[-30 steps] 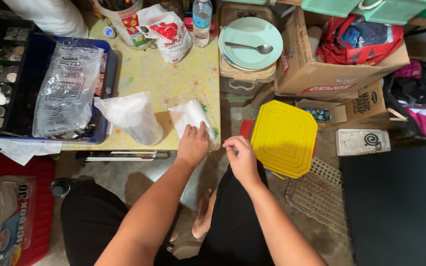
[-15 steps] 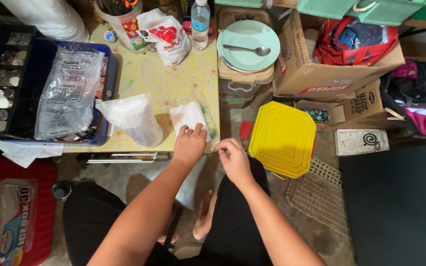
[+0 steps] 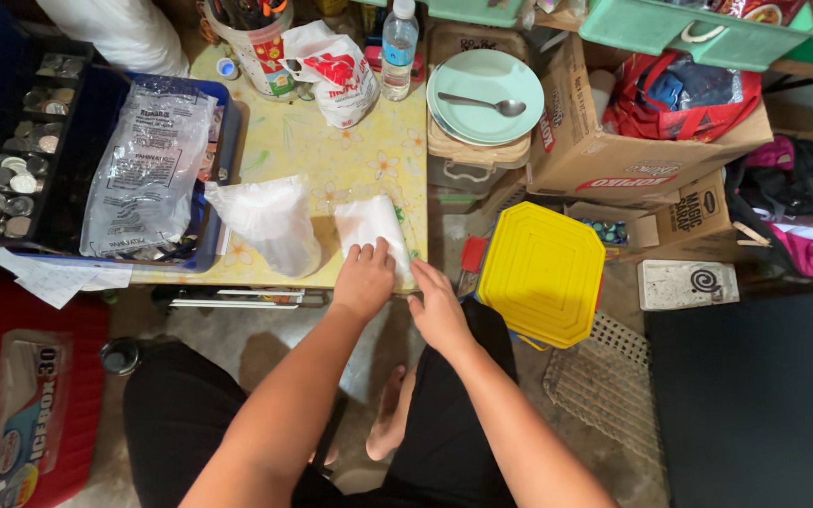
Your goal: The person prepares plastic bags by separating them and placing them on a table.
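A small white plastic bag (image 3: 367,224) lies at the front edge of the yellow flowered table (image 3: 331,150). My left hand (image 3: 363,279) rests on the bag's near end and holds it down, fingers laid over it. My right hand (image 3: 437,306) is just right of it at the table's corner, its fingertips curled against the bag's lower right edge. A larger crumpled white plastic bag (image 3: 270,224) stands on the table just left of my left hand.
A blue tray with several coins (image 3: 2,183) and a clear plastic packet (image 3: 148,169) fill the table's left. A yellow-lidded tub (image 3: 540,273) sits right of my right hand. Behind are a green plate with spoon (image 3: 486,85), a water bottle (image 3: 397,42), cardboard boxes (image 3: 613,155). A red cooler (image 3: 30,414) stands lower left.
My right hand has moved left, from open air beside the table corner to the small bag's edge, close to my left hand. The left hand stays on the bag.
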